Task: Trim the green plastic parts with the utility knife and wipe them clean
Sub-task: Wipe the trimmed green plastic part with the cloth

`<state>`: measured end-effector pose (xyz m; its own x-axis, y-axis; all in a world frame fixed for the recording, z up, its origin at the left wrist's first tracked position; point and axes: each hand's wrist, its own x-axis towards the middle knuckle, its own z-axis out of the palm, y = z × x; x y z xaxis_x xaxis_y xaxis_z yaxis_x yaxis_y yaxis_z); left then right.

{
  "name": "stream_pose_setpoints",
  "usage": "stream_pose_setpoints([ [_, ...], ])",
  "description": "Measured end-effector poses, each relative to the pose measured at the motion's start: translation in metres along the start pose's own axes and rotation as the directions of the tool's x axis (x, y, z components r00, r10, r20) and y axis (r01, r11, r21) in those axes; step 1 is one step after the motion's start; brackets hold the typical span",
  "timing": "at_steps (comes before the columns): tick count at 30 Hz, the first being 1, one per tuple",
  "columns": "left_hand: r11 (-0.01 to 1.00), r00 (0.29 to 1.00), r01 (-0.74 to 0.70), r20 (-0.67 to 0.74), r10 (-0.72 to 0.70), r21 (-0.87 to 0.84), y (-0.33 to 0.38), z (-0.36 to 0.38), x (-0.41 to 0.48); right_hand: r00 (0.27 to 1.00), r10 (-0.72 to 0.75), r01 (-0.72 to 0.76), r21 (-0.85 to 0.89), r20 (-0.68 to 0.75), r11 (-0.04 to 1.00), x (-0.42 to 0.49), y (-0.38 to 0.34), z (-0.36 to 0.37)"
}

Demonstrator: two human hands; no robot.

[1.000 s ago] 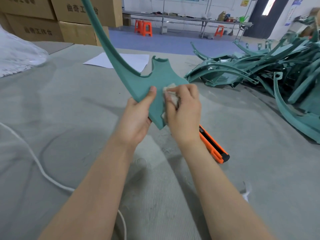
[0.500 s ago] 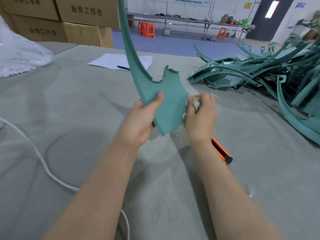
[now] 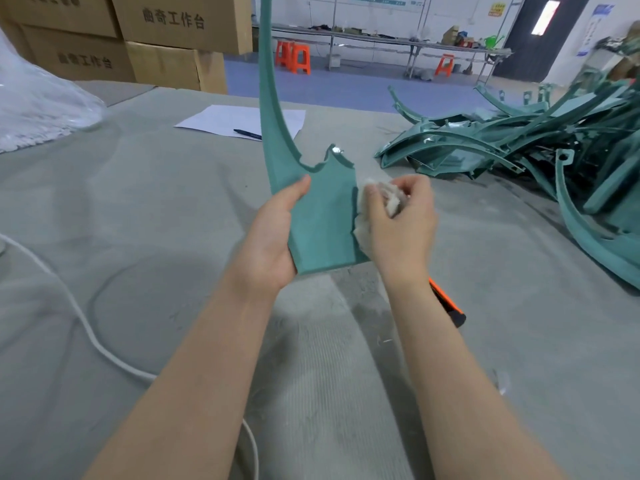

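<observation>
The green part [image 3: 322, 216] stood near the middle of the frame, its long narrow arm rising roughly upright and running out past the top edge. The left hand [image 3: 273, 237] gripped its broad flat lower end, thumb laid across the front face. The right hand [image 3: 398, 223] sat just to the right of the part, fingers curled round a crumpled whitish rag [image 3: 388, 199] that touched the part's right edge. This looked like the wiping step, and the rag hand was the nearer one to carry a stroke leftward across the face or up along that edge. The knife [image 3: 448, 304] lay on the grey table cover [image 3: 138, 202] at lower right, partly hidden behind the right wrist. A pile of green parts [image 3: 519, 147] filled the upper right, well apart, and the left side offered open room.
</observation>
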<state>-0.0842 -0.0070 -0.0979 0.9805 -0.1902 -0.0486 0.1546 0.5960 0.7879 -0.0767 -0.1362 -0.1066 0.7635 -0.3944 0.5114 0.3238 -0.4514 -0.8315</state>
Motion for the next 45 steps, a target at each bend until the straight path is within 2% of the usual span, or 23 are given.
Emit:
stream_pose_setpoints([
  [3, 0.997, 0.999, -0.042, 0.001, 0.042, -0.058, 0.003, -0.003, 0.001, 0.980, 0.016, 0.010, -0.131, 0.198, 0.991, -0.005, 0.000, 0.001],
  [6, 0.989, 0.991, -0.127, -0.052, 0.123, -0.081, 0.006, -0.006, 0.003, 0.922, 0.050, 0.064, -0.276, 0.384, 0.959, -0.006, -0.002, -0.004],
  [9, 0.987, 0.986, -0.149, -0.078, 0.144, -0.059, 0.005, -0.010, 0.006, 0.872, 0.051, 0.128, -0.327, 0.487, 0.936, -0.002, -0.001, -0.006],
  [10, 0.988, 0.986, -0.147, -0.081, 0.143, -0.045, 0.005, -0.010, 0.006, 0.885, 0.038, 0.139, -0.341, 0.463, 0.930, 0.000, 0.000, -0.006],
  [12, 0.992, 0.988, -0.128, -0.088, 0.127, -0.005, 0.003, -0.009, 0.005, 0.950, -0.003, 0.118, -0.349, 0.313, 0.930, 0.005, 0.002, -0.010],
  [14, 0.993, 0.990, -0.107, -0.092, 0.111, 0.050, 0.000, -0.006, 0.005, 0.987, -0.056, 0.093, -0.252, 0.150, 0.963, 0.007, -0.001, -0.015],
  [15, 0.992, 0.991, -0.099, -0.085, 0.106, 0.074, -0.001, -0.005, 0.006, 0.988, -0.089, 0.109, -0.161, 0.128, 0.981, 0.005, -0.006, -0.015],
  [17, 0.994, 0.996, -0.071, -0.054, 0.075, 0.080, -0.005, -0.001, 0.006, 0.956, -0.191, 0.199, -0.014, 0.223, 0.980, -0.007, -0.019, -0.007],
  [20, 0.998, 0.998, -0.061, -0.021, 0.061, -0.016, -0.005, 0.000, 0.008, 0.866, -0.313, 0.328, 0.031, 0.390, 0.944, -0.027, -0.028, 0.012],
  [22, 0.994, 0.996, -0.092, -0.018, 0.091, -0.056, -0.003, -0.003, 0.009, 0.894, -0.258, 0.296, -0.049, 0.367, 0.954, -0.021, -0.023, 0.012],
  [24, 0.990, 0.989, -0.137, -0.052, 0.136, -0.016, -0.003, -0.005, 0.010, 0.943, -0.132, 0.197, -0.193, 0.306, 0.961, -0.010, -0.013, 0.005],
  [25, 0.989, 0.987, -0.147, -0.060, 0.147, 0.003, -0.003, -0.006, 0.011, 0.949, -0.113, 0.180, -0.212, 0.293, 0.961, -0.011, -0.012, 0.003],
  [29, 0.991, 0.994, -0.108, -0.037, 0.106, -0.077, -0.004, -0.006, 0.010, 0.868, -0.334, 0.368, -0.024, 0.368, 0.930, -0.038, -0.032, 0.019],
  [30, 0.991, 0.994, -0.101, -0.039, 0.098, -0.093, -0.003, -0.007, 0.010, 0.868, -0.331, 0.366, -0.025, 0.370, 0.930, -0.036, -0.033, 0.022],
  [34, 0.996, 0.994, -0.094, -0.059, 0.093, -0.005, -0.006, -0.006, 0.012, 0.960, -0.124, 0.171, -0.174, 0.253, 0.970, -0.012, -0.014, 0.015],
  [36, 0.996, 0.994, -0.088, -0.064, 0.087, -0.009, -0.009, -0.006, 0.012, 0.941, -0.171, 0.217, -0.135, 0.293, 0.967, -0.022, -0.017, 0.017],
  [39, 0.991, 0.995, -0.084, -0.059, 0.078, -0.105, -0.007, -0.011, 0.010, 0.857, -0.300, 0.327, 0.008, 0.419, 0.945, -0.043, -0.029, 0.028],
  [40, 0.991, 0.995, -0.082, -0.063, 0.076, -0.107, -0.007, -0.012, 0.011, 0.862, -0.291, 0.321, -0.004, 0.415, 0.947, -0.039, -0.028, 0.028],
  [43, 0.997, 0.997, -0.059, -0.060, 0.056, -0.048, -0.009, -0.010, 0.012, 0.942, -0.147, 0.204, -0.164, 0.303, 0.965, -0.018, -0.012, 0.017],
  [45, 0.999, 0.997, -0.041, -0.072, 0.040, -0.019, -0.009, -0.008, 0.012, 0.951, -0.098, 0.171, -0.235, 0.293, 0.957, -0.013, -0.005, 0.010],
])
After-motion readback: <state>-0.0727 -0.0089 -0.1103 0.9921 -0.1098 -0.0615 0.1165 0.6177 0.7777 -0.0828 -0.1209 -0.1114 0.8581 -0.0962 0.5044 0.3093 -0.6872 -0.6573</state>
